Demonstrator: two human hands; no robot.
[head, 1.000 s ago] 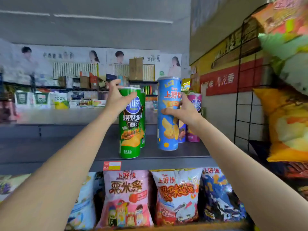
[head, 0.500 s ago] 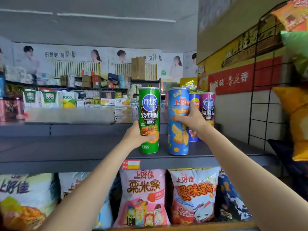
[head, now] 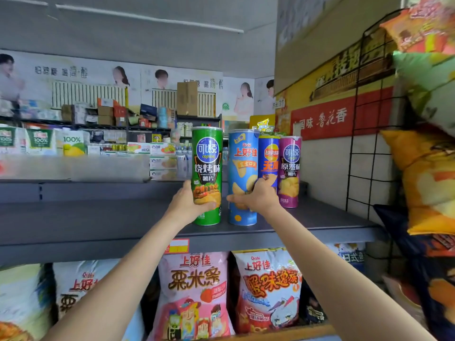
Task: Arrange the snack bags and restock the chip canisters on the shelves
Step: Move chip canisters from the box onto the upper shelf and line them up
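Left hand (head: 187, 205) wrapped round green canister (head: 207, 175), low on body; right hand (head: 256, 198) clasped on blue canister (head: 242, 177) beside it, both upright on shelf (head: 98, 217). Judged light, stiff, slick; best gripped mid-body.

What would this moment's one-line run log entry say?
left hand: holds green can | right hand: holds light blue can | both cans upright on shelf | dark blue can, purple can behind
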